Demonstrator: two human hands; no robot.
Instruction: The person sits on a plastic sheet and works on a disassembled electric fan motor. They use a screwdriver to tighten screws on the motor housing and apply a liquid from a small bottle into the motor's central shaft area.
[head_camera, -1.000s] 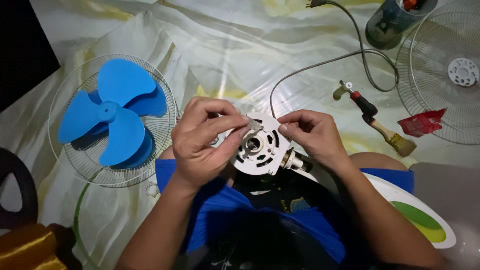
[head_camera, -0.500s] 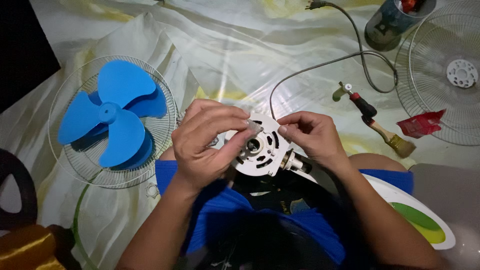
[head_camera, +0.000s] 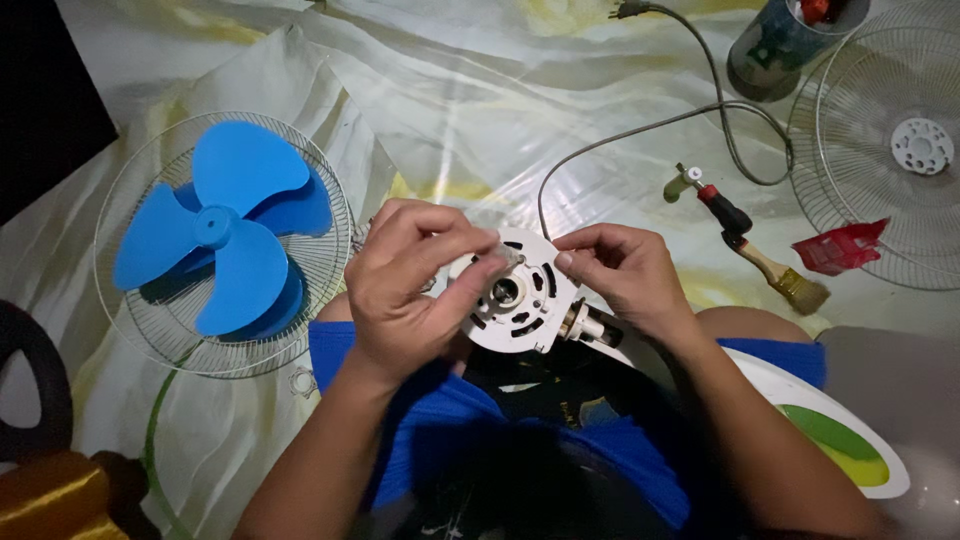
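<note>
A white round fan motor housing (head_camera: 520, 300) with vent slots rests on my lap, its shaft end pointing right. My left hand (head_camera: 405, 285) grips its left side, thumb and fingers pinched at the top of the face near the centre hole. My right hand (head_camera: 625, 275) holds the housing's upper right edge with its fingertips. A grey power cord (head_camera: 640, 130) runs from the housing up to the back of the sheet.
A blue three-blade fan propeller (head_camera: 225, 235) lies in a wire guard (head_camera: 330, 215) at left. Another wire guard (head_camera: 880, 150) lies at upper right, with a red packet (head_camera: 838, 248), a paintbrush (head_camera: 785, 280), a screwdriver (head_camera: 715, 200) and a can (head_camera: 775, 40). A white and green fan base (head_camera: 830, 425) sits at right.
My left hand's fingers have shifted slightly on the housing's face, pinching nearer its top. The housing and right hand stay almost still.
</note>
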